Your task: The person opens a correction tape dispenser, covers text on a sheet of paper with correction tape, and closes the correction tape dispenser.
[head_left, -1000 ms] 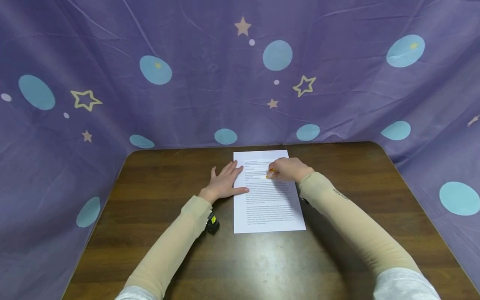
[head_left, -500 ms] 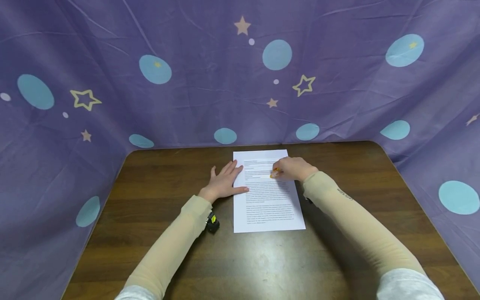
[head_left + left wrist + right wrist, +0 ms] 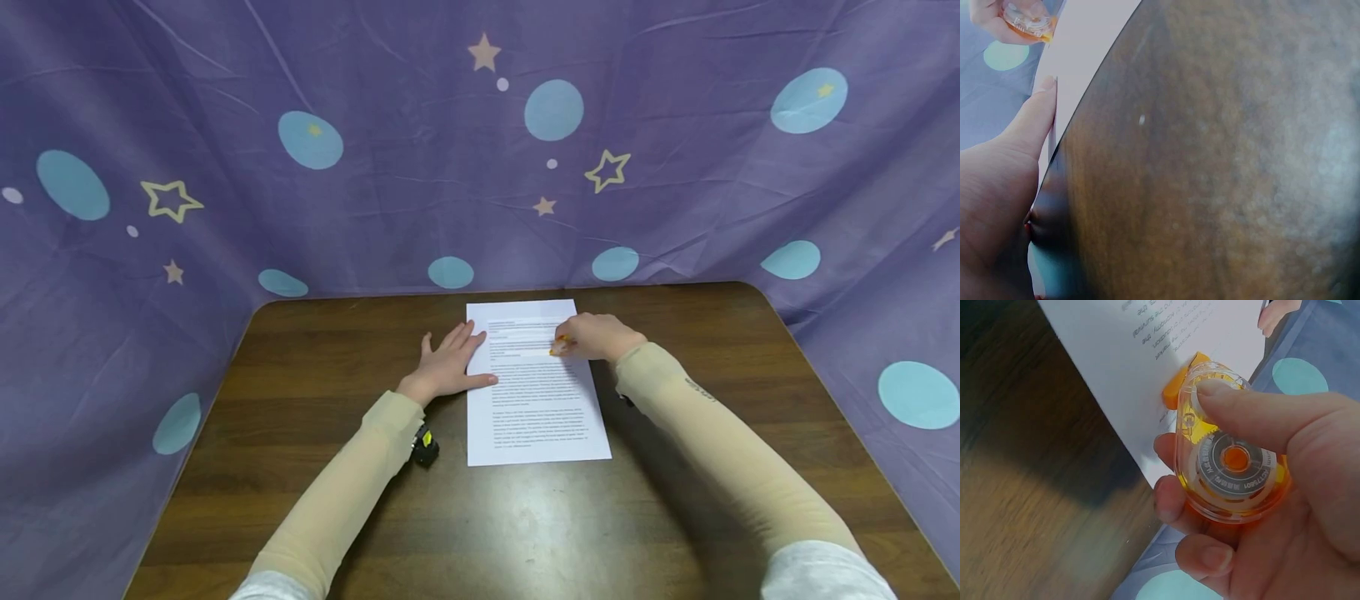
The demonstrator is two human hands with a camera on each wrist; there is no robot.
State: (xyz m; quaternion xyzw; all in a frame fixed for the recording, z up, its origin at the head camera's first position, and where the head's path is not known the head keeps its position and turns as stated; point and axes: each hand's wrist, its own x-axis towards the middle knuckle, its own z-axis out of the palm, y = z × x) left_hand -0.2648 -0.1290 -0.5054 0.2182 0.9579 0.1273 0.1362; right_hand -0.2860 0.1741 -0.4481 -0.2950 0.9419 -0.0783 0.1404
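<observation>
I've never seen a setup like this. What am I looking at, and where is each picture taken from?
There's no machine working here, just a person's two bare hands. The wide picture comes from the head; the two close-ups look out from the wrists. On the wooden table lies a printed sheet. The left hand is spread over its left edge. The right hand grips a see-through orange dispenser with a reel inside, probably correction tape. Behind hangs a purple curtain.
</observation>
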